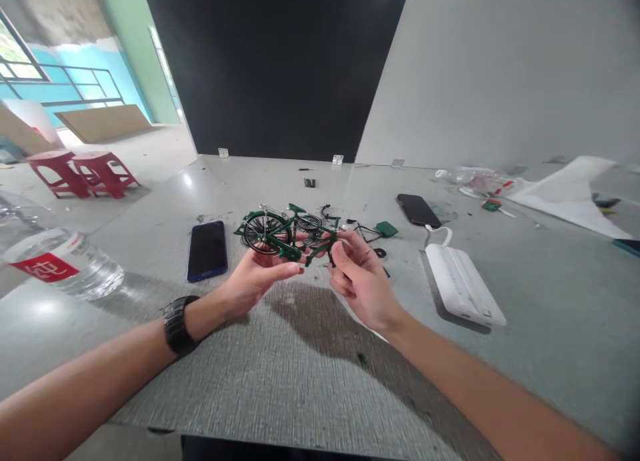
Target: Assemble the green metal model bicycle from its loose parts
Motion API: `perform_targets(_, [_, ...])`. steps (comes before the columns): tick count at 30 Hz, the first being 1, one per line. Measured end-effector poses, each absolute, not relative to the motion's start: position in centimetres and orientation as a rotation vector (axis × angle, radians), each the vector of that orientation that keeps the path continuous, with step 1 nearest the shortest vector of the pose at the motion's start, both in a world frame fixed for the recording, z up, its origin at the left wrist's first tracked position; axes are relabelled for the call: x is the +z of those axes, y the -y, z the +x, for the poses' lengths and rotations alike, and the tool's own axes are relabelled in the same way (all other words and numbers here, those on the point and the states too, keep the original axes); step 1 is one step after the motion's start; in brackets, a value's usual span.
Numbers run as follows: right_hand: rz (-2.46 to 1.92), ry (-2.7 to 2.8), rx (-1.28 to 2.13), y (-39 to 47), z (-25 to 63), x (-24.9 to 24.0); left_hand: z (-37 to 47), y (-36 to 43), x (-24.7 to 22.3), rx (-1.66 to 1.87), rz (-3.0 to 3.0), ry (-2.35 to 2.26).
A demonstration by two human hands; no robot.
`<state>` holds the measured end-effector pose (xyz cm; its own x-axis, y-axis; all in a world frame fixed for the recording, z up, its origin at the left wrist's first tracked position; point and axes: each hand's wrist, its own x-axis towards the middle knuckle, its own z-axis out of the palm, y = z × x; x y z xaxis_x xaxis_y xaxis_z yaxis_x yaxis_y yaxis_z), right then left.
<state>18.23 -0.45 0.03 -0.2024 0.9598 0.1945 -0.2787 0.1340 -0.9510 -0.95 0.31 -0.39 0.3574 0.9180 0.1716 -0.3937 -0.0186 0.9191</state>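
Observation:
A small green model bicycle (289,253) is held above the table, its rear wheel to the left and its front fork to the right. My left hand (253,281) supports it from below, the fingers partly hidden behind the frame and the thumb along the chain guard. With thumb and fingers, my right hand (363,274) grips the front end near the fork; the exact contact is hard to see. Behind the model lie small dark wheel-like parts (310,222), partly covered by it. A thin dark frame piece with a green part (386,229) lies beyond my right hand.
A blue-edged phone (207,251) and a water bottle (65,264) are at left. To the right are a dark phone (419,210), a white power bank (463,284) and a crumpled plastic bottle (475,178). A small green piece (309,182) lies near the black panel (280,68).

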Motion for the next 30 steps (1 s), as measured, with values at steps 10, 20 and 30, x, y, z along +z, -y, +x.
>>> perform_targets(10, [-0.848,1.404,1.361,0.9,17.2,-0.1,-0.2,0.1,-1.1,1.289,1.123,-0.738])
perform_targets(20, [-0.952,1.482,1.195,0.8,17.2,-0.1,-0.7,-0.5,-0.9,1.271,1.111,-0.697])
perform_targets(30, [-1.124,1.629,0.542,-2.5,22.5,2.2,-1.7,-1.2,0.3,1.417,1.027,-0.855])
